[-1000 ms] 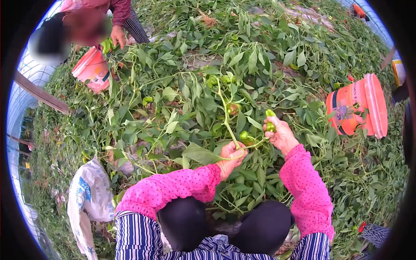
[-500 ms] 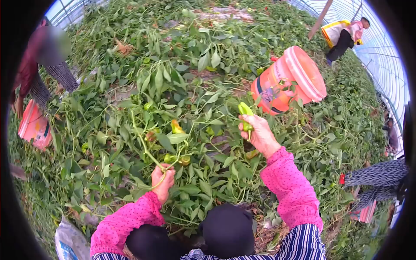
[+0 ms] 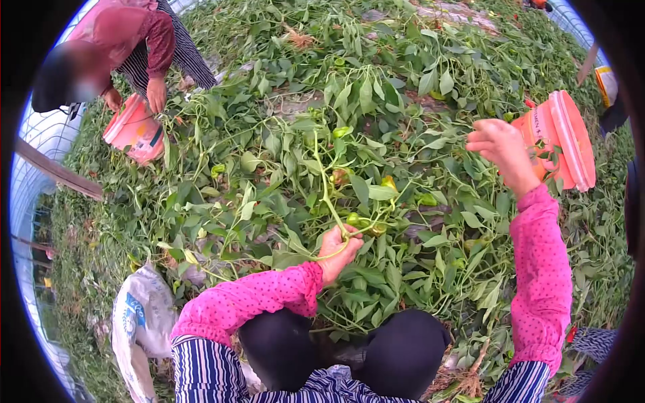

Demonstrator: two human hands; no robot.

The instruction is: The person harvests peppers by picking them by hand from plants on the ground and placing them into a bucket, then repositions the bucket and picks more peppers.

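Observation:
My left hand is closed around the pale green stem of a pepper plant, just in front of my knees. Near that stem hang a yellow-orange pepper, a reddish one and a green one, partly covered by leaves. To the right, my right hand is raised beside an orange-pink bucket that leans over among the plants. Its fingers are stretched out, slightly blurred, and no pepper shows in them. The bucket's inside is hidden from me.
At upper left a co-worker bends over another orange-pink bucket. A white sack lies left of my knees. Tangled pepper plants cover the ground. A wooden post slants at left; another person's patterned trousers show at right.
My right hand has moved up and right to the bucket, and the green pepper it held no longer shows. My left hand keeps hold of the stem. The view has turned left.

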